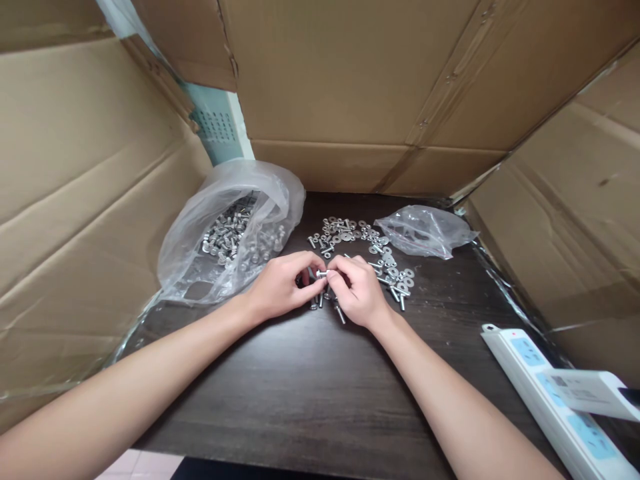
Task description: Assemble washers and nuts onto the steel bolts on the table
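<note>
Near the middle of the frame, a small bolt (pixel 321 273) lies roughly level between the two hands, raised over the surface (pixel 300 393). The right hand (pixel 357 290) has its grip closed on the bolt's right end, thumb against forefinger, probably because so small a piece leaves room only for fingertips. The left hand (pixel 287 283) curls around the head end; its fingers hide the contact, so I cannot tell whether that grip presses or merely steadies.

Loose bolts (pixel 341 313) lie just below the hands, seemingly for easy reach. Washers and bolts (pixel 345 233) spread in a curve from upper centre to right of centre, perhaps to keep single pieces easy to pick out. Left of centre, the large plastic bag (pixel 175 257) gapes open, which leaves the hardware (pixel 227 233) inside reachable. A smaller plastic bag (pixel 425 230) lies flattened at upper right, beyond the washers.
</note>
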Available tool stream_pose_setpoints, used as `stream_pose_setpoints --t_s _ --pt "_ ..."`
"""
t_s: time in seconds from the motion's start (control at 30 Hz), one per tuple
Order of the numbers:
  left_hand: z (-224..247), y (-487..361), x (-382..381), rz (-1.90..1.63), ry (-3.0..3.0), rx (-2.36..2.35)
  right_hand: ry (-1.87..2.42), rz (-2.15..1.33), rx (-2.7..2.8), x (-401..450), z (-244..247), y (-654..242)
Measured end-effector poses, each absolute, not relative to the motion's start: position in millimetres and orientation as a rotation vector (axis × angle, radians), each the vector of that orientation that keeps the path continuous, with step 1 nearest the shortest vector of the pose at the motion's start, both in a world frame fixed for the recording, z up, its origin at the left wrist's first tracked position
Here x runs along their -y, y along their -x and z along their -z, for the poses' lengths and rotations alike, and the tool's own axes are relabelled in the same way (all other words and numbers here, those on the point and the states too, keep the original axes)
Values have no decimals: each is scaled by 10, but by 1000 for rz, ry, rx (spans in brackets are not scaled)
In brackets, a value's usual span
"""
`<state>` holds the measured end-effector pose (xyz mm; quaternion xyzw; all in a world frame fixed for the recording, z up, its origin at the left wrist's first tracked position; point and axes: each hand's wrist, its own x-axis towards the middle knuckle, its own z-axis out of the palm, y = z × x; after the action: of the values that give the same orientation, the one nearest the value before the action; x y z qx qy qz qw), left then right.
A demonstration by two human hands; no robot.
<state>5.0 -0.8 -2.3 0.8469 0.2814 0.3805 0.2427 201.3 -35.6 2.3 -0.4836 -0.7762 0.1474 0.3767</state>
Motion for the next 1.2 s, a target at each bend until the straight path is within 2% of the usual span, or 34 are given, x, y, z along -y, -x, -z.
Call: stream_pose_setpoints --t_s 1.2 --pt "1 -60 -4 -1101 -2344 -748 1282 -394 2000 355 -8 -2018"
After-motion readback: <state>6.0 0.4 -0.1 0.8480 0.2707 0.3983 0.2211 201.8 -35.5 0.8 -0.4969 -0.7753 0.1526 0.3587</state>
